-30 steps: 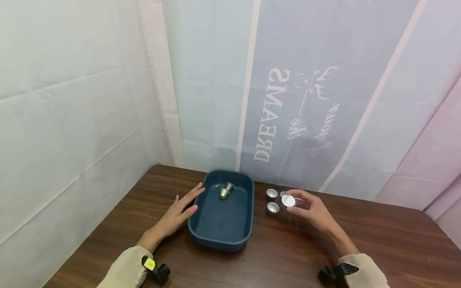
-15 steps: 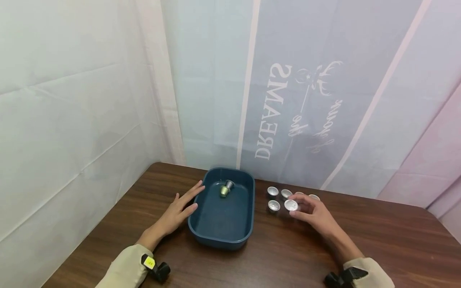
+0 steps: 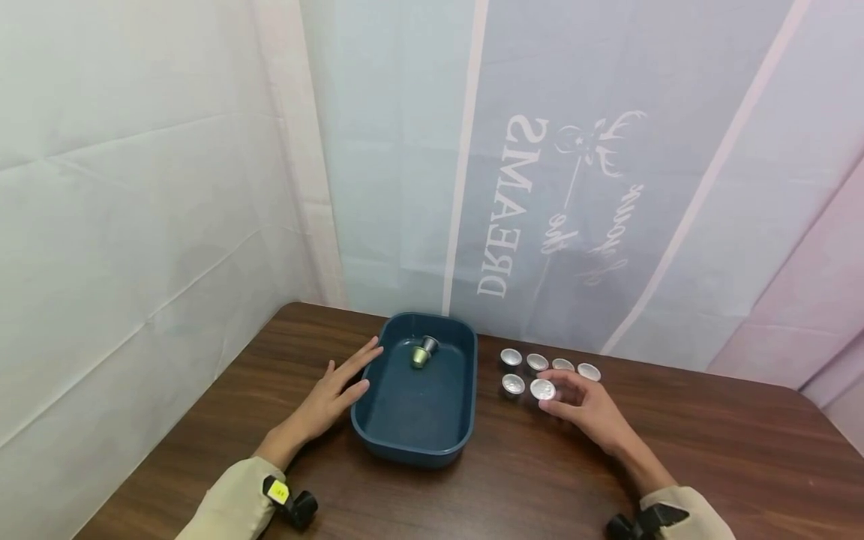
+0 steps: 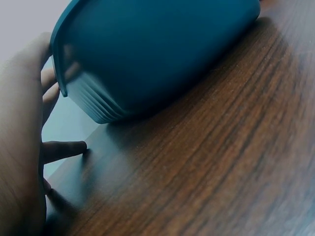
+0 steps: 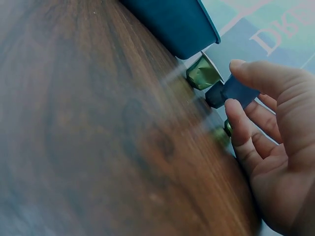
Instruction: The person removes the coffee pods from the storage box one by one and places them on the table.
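My right hand [image 3: 592,411] pinches a coffee capsule [image 3: 543,390] between thumb and fingertips, its silver foil lid facing up. The right wrist view shows that capsule's blue side [image 5: 240,90], low by the tabletop. Just left of it stands another coffee capsule [image 3: 513,385], whose green body [image 5: 202,73] shows from the right wrist. My left hand [image 3: 331,399] rests with extended fingers against the left rim of a blue rectangular tub [image 3: 415,420]; in the left wrist view some fingers pass behind the rim. Inside the tub lie a pale green capsule [image 3: 420,358] and a grey one [image 3: 430,344].
Behind the held capsule, several foil-topped capsules form a row, from the leftmost capsule [image 3: 511,358] to the rightmost capsule [image 3: 589,372]. The dark wooden table [image 3: 540,487] ends at a hanging printed cloth [image 3: 398,187]. Another pale cloth [image 3: 135,225] hangs on the left.
My right hand has brought the capsule down and toward me, beside the front capsule, uncovering the row behind. My left hand stays at the tub's rim.
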The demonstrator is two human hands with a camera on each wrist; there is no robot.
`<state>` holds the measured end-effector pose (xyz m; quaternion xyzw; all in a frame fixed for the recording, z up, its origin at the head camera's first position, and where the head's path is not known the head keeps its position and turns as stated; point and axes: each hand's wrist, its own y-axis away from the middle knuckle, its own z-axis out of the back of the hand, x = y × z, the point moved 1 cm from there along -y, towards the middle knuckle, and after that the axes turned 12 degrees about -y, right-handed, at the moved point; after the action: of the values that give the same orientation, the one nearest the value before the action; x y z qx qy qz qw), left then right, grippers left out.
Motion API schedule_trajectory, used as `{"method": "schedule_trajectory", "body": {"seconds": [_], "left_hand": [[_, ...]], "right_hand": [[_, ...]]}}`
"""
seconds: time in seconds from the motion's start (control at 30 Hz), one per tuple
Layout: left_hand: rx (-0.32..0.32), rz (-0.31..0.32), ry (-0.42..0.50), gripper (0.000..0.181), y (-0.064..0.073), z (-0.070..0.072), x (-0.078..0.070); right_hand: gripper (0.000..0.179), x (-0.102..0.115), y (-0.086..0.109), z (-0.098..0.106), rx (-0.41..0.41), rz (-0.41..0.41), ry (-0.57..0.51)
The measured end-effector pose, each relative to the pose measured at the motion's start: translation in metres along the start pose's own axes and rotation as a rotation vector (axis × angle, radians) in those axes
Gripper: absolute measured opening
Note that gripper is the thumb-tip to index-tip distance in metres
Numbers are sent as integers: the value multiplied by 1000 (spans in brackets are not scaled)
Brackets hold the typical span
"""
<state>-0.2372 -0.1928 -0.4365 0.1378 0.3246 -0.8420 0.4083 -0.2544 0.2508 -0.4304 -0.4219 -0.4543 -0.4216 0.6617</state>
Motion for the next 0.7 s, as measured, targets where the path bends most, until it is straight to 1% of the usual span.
{"method": "schedule_trajectory", "body": {"seconds": [0.3,0.43,0.53,0.7], "left_hand": [[9,0,-7,52,-1,0,2],[5,4,-8,52,-1,0,1],[2,9,-4,52,0,-1,1],[4,17,-2,52,0,-1,1]], "right_hand": [[45,0,-2,-1,-7,-49,-10],[46,1,-3,-1,6,-59,2],[45,2,-3,-2,22,-49,-3],[44,2,-4,-3,21,-36,2]]}}
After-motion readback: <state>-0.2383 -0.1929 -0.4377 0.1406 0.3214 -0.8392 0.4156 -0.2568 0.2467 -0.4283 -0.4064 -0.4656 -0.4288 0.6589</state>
